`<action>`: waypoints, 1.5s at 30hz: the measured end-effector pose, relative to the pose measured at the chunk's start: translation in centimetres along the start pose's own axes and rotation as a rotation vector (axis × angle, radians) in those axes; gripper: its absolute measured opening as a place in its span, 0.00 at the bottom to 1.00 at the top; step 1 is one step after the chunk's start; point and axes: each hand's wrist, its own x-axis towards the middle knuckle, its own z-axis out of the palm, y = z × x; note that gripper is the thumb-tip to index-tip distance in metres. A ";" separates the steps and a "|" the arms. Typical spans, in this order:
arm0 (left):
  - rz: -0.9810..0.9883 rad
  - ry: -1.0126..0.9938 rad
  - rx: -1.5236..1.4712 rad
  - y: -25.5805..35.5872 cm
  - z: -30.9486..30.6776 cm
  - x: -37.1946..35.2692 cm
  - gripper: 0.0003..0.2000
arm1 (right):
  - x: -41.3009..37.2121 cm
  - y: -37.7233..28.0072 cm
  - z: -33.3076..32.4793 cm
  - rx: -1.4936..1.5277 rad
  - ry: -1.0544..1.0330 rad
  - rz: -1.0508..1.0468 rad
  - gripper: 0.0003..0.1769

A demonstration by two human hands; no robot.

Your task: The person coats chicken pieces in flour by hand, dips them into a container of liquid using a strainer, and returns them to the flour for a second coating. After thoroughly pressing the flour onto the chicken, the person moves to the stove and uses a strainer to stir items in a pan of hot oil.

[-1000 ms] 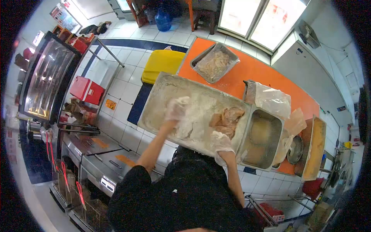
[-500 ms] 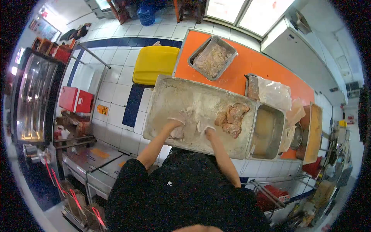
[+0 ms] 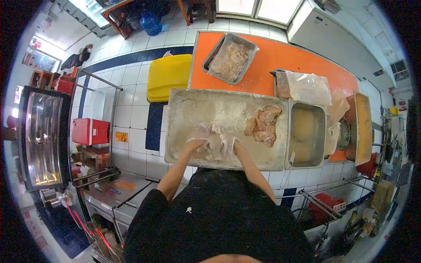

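Note:
A large metal tray (image 3: 186,100) holds a layer of pale flour (image 3: 228,105). Both my hands are down in the flour and coated white with it. My left hand (image 3: 200,136) is left of the tray's middle, and my right hand (image 3: 229,141) is close beside it. Their fingers are blurred and caked, so I cannot make out whether they grip anything. Right of my right hand, a heap of raw, pinkish-brown meat pieces (image 3: 264,126) lies on the flour, apart from both hands.
Against the tray's right side stands a deep metal pan (image 3: 307,163) of cloudy liquid. On the orange table (image 3: 267,57) are a pan of pale coated pieces (image 3: 232,61) and a plastic-covered container (image 3: 309,87). A yellow bin (image 3: 169,79) stands behind left; a metal trough (image 3: 363,131) is far right.
My hands have moved closer together and stirred the flour between them. The view has shifted and turned slightly. The meat heap lies in the same part of the tray.

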 end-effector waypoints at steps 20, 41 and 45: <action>0.268 0.304 0.453 11.1 -6.6 1.2 0.08 | -2.1 -1.6 0.6 -0.191 -0.157 -0.340 0.24; -0.070 0.361 -0.457 13.2 -7.3 -1.6 0.15 | -12.7 -11.2 3.5 -1.056 0.100 -0.307 0.27; 0.138 0.178 0.799 7.2 -6.5 -0.4 0.08 | -1.1 -3.0 -2.1 -1.366 0.165 -0.336 0.30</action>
